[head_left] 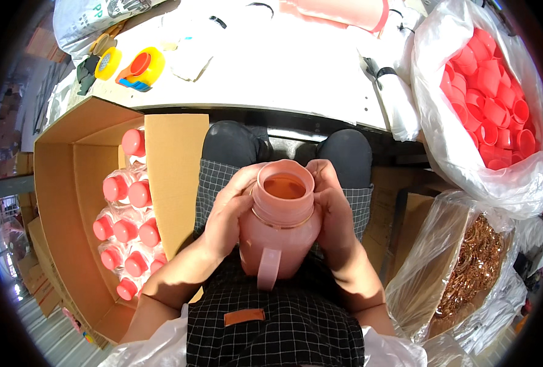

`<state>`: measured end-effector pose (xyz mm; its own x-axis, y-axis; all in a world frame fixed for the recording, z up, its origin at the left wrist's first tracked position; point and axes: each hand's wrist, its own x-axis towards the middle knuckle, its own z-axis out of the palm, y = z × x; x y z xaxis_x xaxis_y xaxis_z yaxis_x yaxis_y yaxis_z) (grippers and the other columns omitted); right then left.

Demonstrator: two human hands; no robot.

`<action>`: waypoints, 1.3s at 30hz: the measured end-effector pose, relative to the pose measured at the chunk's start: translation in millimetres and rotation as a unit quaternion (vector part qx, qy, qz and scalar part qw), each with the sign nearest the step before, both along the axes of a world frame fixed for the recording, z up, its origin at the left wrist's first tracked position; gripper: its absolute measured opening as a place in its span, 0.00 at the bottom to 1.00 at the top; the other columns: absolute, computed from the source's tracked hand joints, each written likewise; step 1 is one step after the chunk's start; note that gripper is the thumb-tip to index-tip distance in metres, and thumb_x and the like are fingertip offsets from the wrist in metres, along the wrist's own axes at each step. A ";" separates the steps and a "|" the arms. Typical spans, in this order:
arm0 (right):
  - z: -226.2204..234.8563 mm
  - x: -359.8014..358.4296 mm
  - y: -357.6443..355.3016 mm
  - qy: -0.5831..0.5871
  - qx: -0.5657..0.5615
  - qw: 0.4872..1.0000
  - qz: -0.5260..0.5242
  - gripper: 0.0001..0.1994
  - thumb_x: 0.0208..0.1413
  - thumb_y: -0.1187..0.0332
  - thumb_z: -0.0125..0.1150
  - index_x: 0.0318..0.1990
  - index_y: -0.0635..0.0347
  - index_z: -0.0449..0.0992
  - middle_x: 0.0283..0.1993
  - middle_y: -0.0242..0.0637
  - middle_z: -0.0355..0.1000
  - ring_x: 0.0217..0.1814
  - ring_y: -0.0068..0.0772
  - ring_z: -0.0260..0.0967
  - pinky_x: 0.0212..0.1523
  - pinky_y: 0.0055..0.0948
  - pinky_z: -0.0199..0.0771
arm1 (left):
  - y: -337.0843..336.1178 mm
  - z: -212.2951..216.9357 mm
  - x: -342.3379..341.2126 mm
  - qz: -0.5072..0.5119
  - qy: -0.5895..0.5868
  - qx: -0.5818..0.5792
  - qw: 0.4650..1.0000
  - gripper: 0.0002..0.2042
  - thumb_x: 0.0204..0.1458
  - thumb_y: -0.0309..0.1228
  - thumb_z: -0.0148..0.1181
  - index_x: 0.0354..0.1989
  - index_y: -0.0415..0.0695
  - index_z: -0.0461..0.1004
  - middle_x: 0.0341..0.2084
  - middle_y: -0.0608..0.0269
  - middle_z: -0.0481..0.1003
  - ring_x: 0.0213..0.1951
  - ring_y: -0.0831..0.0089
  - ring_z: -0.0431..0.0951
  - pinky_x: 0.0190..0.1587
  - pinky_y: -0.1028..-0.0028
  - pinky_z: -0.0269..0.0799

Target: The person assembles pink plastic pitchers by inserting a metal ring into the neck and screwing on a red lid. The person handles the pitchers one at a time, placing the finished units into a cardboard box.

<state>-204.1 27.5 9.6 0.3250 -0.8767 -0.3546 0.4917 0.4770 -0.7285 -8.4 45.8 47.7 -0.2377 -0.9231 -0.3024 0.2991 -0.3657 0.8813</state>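
Observation:
A pink plastic jug (283, 248) stands upright over my lap, its wide threaded mouth uncovered and its handle pointing toward me. My left hand (227, 207) is closed round the left side of its neck. On the opposite side my right hand (332, 208) grips the neck and shoulder, with the thumb near the rim. A thin gold-coloured ring (283, 226) circles the base of the neck, partly covered by my fingers. Orange-brown colour shows inside the mouth; whether it is liquid or just the wall, I cannot tell. My fingertips behind the jug are hidden.
At left, a cardboard box (69, 183) holds several clear-wrapped bottles with pink caps (124, 230). A bag of red-pink plastic cups or lids (488, 92) stands at right, above a plastic-lined box of copper-coloured rings (476, 269). The white table (271, 79) ahead carries yellow containers (152, 66).

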 end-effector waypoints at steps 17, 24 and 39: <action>62.2 -25.5 -17.7 0.176 -0.297 0.937 0.061 0.36 0.47 0.66 0.79 0.63 0.63 0.67 0.59 0.39 0.71 0.65 0.36 0.68 0.64 0.33 0.69 | -27.8 -20.8 -19.3 0.058 -0.046 -0.013 0.997 0.16 0.68 0.36 0.47 0.57 0.42 0.71 0.49 0.63 0.74 0.51 0.73 0.72 0.55 0.74 0.66; 86.4 -39.5 13.1 0.350 -0.652 0.661 -0.125 0.29 0.44 0.59 0.79 0.54 0.57 0.76 0.55 0.41 0.73 0.56 0.49 0.72 0.55 0.47 0.68 | 20.5 -24.6 -11.5 0.065 0.250 0.256 0.932 0.23 0.67 0.39 0.47 0.67 0.43 0.64 0.56 0.54 0.74 0.56 0.64 0.75 0.57 0.66 0.72; -20.4 -320.7 -246.0 0.037 -0.014 0.810 -0.586 0.31 0.51 0.54 0.69 0.61 0.55 0.69 0.62 0.36 0.58 0.62 0.39 0.54 0.65 0.46 0.65 | 24.2 -63.8 8.3 0.120 0.148 0.249 0.949 0.34 0.51 0.13 0.42 0.69 0.50 0.60 0.34 0.65 0.73 0.17 0.84 0.63 0.16 0.83 0.60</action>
